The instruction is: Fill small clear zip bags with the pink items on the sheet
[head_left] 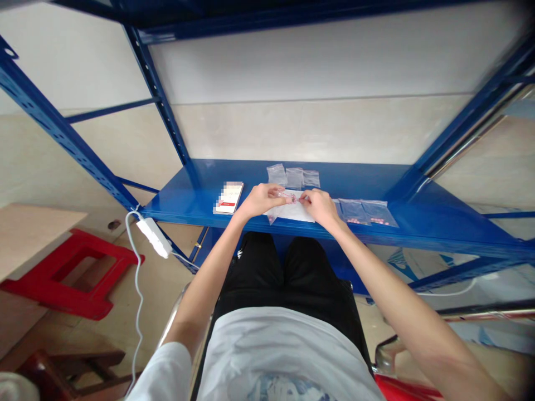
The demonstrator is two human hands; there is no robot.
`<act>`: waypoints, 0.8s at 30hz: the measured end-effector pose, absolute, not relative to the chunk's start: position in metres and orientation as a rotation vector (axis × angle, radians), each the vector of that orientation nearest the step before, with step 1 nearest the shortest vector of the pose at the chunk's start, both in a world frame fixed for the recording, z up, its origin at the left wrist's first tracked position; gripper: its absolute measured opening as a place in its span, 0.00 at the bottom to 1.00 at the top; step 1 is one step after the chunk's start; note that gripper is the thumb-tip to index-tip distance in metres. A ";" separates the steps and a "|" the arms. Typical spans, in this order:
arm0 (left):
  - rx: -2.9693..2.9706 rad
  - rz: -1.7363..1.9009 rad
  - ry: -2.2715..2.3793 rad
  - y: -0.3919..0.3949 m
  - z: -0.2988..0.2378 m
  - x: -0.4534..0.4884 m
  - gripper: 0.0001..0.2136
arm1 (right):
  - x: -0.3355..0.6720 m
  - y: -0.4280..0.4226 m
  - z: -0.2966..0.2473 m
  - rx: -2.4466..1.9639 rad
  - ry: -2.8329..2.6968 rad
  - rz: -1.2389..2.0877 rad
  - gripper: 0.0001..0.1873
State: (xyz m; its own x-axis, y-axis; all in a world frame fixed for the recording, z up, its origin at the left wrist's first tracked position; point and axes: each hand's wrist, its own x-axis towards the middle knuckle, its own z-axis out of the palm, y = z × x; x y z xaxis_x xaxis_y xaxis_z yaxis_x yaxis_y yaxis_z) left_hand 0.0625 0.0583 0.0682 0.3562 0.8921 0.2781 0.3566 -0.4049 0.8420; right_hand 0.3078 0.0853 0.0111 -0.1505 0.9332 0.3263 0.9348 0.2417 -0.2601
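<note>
My left hand [262,199] is closed, thumb and fingers pinching what looks like a small clear plastic bag [287,194] with pinkish bits at its edge. Close on its right, the fingertips of my right hand [321,205] are pinched together by those bits; whatever they hold is too small to make out. Both hands are over a white sheet of paper [296,213] near the shelf's front edge. Part of another clear bag [272,216] sticks out below my left hand.
Clear zip bags [294,177] lie behind my hands on the blue shelf [251,169]. More bags [378,211], with small pink pieces inside, lie to the right. A phone [229,197] is at left. Blue uprights [156,92] frame the shelf; a white power strip [154,237] hangs at left.
</note>
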 end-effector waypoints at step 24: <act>1.959 0.945 0.963 0.058 0.063 0.068 0.23 | 0.297 0.065 0.062 -1.099 -1.776 0.951 0.19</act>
